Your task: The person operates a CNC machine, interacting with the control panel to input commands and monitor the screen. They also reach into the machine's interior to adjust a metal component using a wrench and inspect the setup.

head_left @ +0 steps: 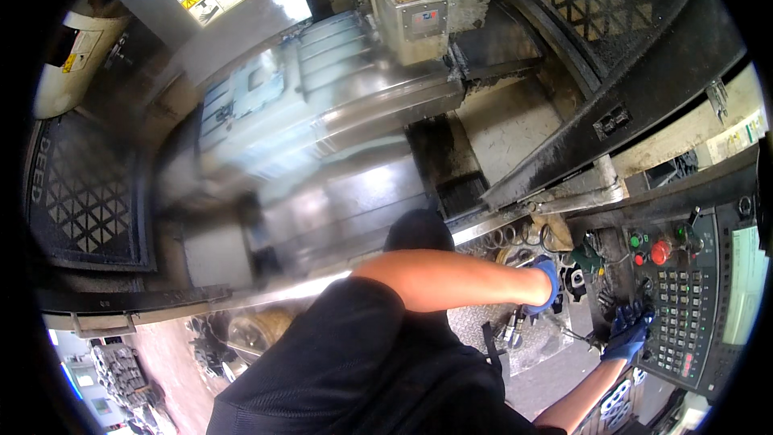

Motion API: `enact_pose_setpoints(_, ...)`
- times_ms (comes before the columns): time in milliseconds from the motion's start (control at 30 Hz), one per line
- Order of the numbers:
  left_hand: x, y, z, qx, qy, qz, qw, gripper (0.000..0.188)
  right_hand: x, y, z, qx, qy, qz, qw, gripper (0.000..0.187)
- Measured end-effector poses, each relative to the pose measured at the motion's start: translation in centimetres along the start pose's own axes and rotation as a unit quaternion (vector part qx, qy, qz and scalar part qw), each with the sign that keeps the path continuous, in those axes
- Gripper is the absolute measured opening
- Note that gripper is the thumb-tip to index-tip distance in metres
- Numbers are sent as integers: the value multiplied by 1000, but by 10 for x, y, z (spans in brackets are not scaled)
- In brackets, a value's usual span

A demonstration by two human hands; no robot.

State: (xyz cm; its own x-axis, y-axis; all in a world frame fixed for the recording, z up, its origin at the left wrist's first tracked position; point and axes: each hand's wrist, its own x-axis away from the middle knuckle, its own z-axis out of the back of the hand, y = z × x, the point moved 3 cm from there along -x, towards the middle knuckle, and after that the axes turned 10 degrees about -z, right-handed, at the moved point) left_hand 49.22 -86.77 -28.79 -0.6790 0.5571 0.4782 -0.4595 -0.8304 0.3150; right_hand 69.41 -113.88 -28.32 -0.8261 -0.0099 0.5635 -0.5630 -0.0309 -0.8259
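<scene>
My left arm reaches across to the right, and my left hand [543, 285], in a blue glove, is over a bench with metal tools and parts. Its fingers are hidden from here, so whether it holds anything does not show. My right hand [628, 332], also blue-gloved, is at the left edge of the machine's control panel [699, 250]. Its fingers stretch out toward the keypad [678, 318], with nothing visible in them. Between the hands lies a thin metal rod [570, 329]. Shiny metal fittings [513, 329] lie below my left hand.
Ahead stands a machine enclosure with a blurred slotted table [334, 48] carrying a boxy metal unit [411, 16]. A dark door frame [628, 113] borders it at the right. Metal rings [507, 235] lie along the bench's back. A red button [660, 253] projects from the panel.
</scene>
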Motion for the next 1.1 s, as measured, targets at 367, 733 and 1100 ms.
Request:
enact_pose_setpoints(367, 6, 2, 6, 5, 5, -3, 1000, 43, 8, -4, -2, 3, 5, -8, 1000, 57)
enact_pose_setpoints(733, 5, 2, 3, 11, 5, -1, 1000, 41, -3, 0, 6, -26, -40, -1, 999, 56)
enact_pose_setpoints(1100, -3, 2, -3, -2, 7, 0, 1000, 42, -1, -1, 3, -21, -27, 4, 999, 58)
